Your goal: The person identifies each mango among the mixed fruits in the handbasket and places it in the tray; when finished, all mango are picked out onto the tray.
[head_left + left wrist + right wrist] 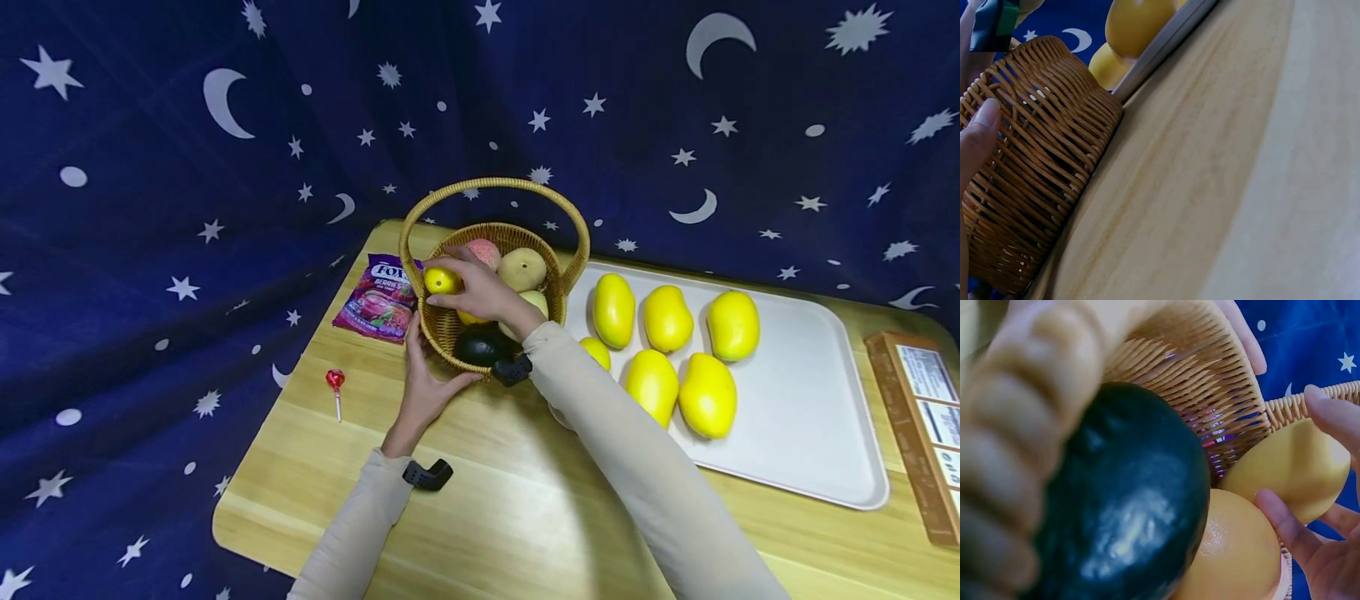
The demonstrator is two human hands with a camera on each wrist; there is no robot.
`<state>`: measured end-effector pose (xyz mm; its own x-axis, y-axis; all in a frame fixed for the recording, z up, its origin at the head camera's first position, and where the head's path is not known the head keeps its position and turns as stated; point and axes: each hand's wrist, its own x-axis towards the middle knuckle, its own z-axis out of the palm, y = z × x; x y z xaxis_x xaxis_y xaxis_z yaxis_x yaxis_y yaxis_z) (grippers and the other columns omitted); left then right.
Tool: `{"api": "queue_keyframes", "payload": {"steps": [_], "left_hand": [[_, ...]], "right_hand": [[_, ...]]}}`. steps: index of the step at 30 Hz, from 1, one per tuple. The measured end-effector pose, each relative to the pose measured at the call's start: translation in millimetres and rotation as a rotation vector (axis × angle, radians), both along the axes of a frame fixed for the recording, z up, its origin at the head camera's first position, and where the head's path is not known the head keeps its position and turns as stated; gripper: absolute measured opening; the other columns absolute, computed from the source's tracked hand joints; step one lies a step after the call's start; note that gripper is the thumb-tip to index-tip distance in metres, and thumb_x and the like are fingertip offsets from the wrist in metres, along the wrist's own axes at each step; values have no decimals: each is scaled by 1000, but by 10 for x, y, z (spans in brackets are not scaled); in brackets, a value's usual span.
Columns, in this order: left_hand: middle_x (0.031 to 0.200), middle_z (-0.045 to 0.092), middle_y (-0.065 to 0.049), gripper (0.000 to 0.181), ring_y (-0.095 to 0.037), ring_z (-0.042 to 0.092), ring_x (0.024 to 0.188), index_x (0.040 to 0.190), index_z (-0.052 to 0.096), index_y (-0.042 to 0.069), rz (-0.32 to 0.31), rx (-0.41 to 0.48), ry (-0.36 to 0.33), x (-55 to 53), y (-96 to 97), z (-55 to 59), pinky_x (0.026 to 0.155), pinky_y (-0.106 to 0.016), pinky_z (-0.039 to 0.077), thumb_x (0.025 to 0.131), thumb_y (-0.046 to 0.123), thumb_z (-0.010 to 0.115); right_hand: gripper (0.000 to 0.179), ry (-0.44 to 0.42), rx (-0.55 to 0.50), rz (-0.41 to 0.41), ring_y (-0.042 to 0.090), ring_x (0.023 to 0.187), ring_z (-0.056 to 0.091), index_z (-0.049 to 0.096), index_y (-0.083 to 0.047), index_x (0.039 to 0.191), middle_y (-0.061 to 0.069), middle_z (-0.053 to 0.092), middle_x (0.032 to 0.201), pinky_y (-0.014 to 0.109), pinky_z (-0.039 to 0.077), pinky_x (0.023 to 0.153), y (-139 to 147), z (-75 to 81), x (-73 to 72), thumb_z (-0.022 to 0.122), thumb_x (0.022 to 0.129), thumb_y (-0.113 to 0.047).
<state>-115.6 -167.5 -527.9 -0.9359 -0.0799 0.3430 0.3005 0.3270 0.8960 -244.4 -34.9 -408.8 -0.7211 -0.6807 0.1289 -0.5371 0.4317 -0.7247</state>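
Observation:
My right hand (476, 283) pinches a yellow mango (441, 281) over the left side of a wicker basket (442, 329). In the right wrist view, thumb and fingers lie around that mango (1291, 469). My left hand (427, 387) holds the basket's near left wall from outside, thumb along the front; the left wrist view shows the thumb (980, 140) against the weave. In the basket lie a dark green avocado (480, 345), an orange (1229, 550), a pinkish peach-like fruit (483, 252) and pale round fruits (522, 269). My right forearm partly hides them.
The arched handle (491, 183) stands up over the basket. Several mangoes (652, 387) lie on a white tray (802, 417) at right, beside a brown box (907, 433). At left are a purple candy bag (378, 300) and a red lollipop (335, 379). A starry curtain (337, 100) hangs behind.

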Motion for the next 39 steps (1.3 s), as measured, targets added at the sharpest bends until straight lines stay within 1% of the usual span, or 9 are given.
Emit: {"api": "queue_keyframes", "payload": {"steps": [6, 12, 15, 19, 23, 28, 30, 33, 39], "left_hand": [[162, 8, -3, 127, -28, 28, 142, 158, -1, 14, -3, 3, 1, -5, -7, -4, 108, -53, 36, 70, 48, 84], [163, 7, -5, 127, -27, 27, 143, 158, -1, 18, -4, 11, -18, -5, -10, -12, 111, -51, 34, 69, 38, 88], [163, 7, -7, 130, -29, 27, 143, 158, -1, 17, -14, 18, -14, -5, -12, -6, 110, -52, 34, 67, 28, 91], [163, 7, -11, 132, -33, 26, 144, 157, -1, 12, -17, 18, -5, -8, -19, -1, 111, -54, 32, 65, 20, 93], [163, 7, -8, 130, -30, 27, 144, 157, 0, 11, -5, 12, -8, -5, -22, -3, 112, -51, 31, 66, 26, 92], [162, 10, -5, 128, -28, 29, 142, 157, 0, 13, -1, 7, 4, 8, -10, -3, 111, -51, 34, 68, 38, 88], [162, 11, -6, 128, -28, 29, 142, 157, 0, 12, -3, 8, 11, 4, -10, -3, 110, -53, 34, 69, 38, 88], [162, 10, -6, 128, -29, 29, 142, 157, 0, 12, -7, 10, 12, -5, -16, 0, 110, -53, 34, 69, 37, 88], [162, 9, -5, 128, -27, 28, 143, 158, -1, 14, -10, 11, -6, -7, -15, 13, 111, -52, 33, 69, 36, 88]], "right_hand": [[45, 9, -28, -38, 27, 127, 45, 61, -12, 130, 13, 46, 140, 41, 45, 103, -16, -18, 11, 73, 89, -26], [39, 28, -92, -70, 25, 120, 48, 64, -10, 122, 10, 53, 131, 37, 51, 93, 42, -30, 45, 76, 87, -22], [38, 27, -122, -84, 26, 121, 48, 64, -10, 119, 11, 52, 132, 34, 55, 87, 93, -23, 81, 77, 85, -19], [38, 0, -170, -104, 27, 123, 46, 65, -10, 117, 14, 46, 137, 30, 57, 79, 155, -25, 128, 79, 82, -17], [38, -11, -226, -120, 28, 118, 50, 64, -10, 116, 15, 43, 139, 34, 58, 77, 219, -31, 166, 79, 81, -14], [38, 40, -291, -119, 27, 117, 51, 63, -9, 115, 16, 45, 140, 43, 58, 75, 359, 2, 235, 79, 81, -14], [39, 60, -301, -128, 27, 118, 50, 63, -10, 116, 16, 46, 139, 43, 58, 74, 426, 30, 266, 79, 81, -15], [40, 56, -311, -150, 27, 118, 51, 62, -11, 117, 15, 45, 137, 43, 58, 73, 510, 74, 305, 79, 82, -16], [40, 39, -333, -179, 27, 123, 49, 62, -12, 116, 12, 44, 139, 45, 58, 78, 618, 110, 386, 80, 81, -15]]}}
